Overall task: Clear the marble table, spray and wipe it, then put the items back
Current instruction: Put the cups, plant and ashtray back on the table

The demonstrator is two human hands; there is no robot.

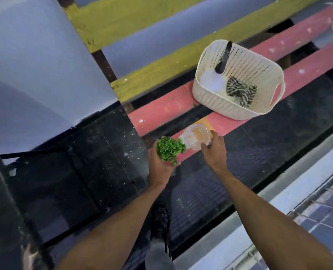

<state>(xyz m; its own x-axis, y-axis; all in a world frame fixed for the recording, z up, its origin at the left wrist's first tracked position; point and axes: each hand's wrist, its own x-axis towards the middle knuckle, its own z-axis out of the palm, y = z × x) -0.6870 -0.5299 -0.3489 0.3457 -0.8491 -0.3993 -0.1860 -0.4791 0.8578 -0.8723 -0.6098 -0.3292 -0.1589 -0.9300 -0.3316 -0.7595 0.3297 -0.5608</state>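
Glass vase (197,136) first: which way is it lying in my grip?

Nearly on its side, over the front pink slat (230,123) of the bench. Its long axis runs from lower left to upper right. The narrow end points down-left at the green plant (169,149), and the wide round end faces up-right toward the white basket (237,112).

Is the plant seated in the neck?

I cannot tell. The sprigs touch the narrow end and cover it.

How do my hands sit?

Your left hand (159,164) is palm up beneath the plant, fingers curled round its underside, with the forearm rising from the bottom edge of the view. Your right hand (214,149) shows its back, thumb and fingers wrapped round the wide end of the vase, and its forearm reaches in from the lower right. The two hands are near each other but not touching.

And the basket?

It stands on the pink slats beyond your right hand, apart from it. Inside, a spray bottle (213,80) with a black trigger leans toward the far wall. A striped cloth (239,90) lies crumpled just beside it.
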